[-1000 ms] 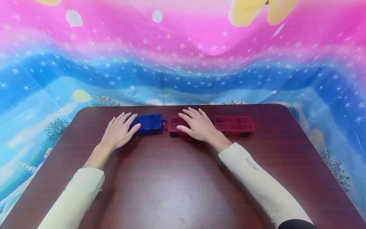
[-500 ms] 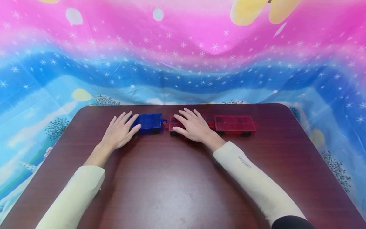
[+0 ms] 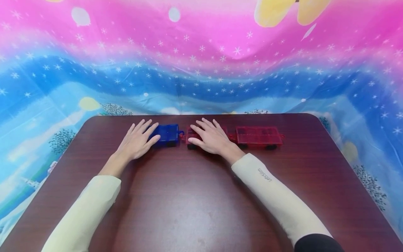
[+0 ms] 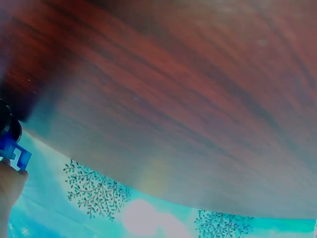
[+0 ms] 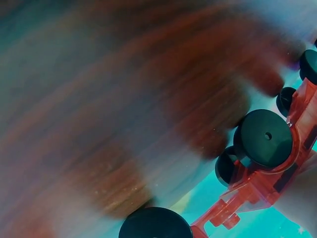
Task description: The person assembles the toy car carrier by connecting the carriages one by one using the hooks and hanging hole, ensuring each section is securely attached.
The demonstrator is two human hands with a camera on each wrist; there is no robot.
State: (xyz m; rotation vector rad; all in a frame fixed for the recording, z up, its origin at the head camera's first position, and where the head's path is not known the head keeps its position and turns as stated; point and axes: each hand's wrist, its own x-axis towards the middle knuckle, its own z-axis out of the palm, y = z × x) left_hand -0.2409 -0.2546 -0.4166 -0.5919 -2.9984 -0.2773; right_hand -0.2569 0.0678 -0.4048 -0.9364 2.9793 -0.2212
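Observation:
A blue see-through toy wagon [image 3: 168, 134] stands near the table's far edge, its right-end hook at the coupling of a red toy wagon [image 5: 262, 183]. My left hand [image 3: 136, 141] rests with spread fingers over the blue wagon's left end, hiding part of it. In the left wrist view, a blue hook [image 4: 23, 157] shows beside that hand. Fingers straight, my right hand [image 3: 212, 138] lies across the top of the middle red wagon and covers most of it. To its right, a second red wagon [image 3: 259, 135] continues the row. Dark wheels [image 5: 265, 138] show under the red wagon.
The dark brown wooden table [image 3: 189, 196] has rounded far corners. Behind it and along its sides hangs a pink and blue cloth [image 3: 201, 70] with snowflakes and trees, close to the table's edges.
My left hand has shifted a little right and away from me, farther over the blue wagon. My right hand has slid slightly left across the middle red wagon. The wagons have barely moved.

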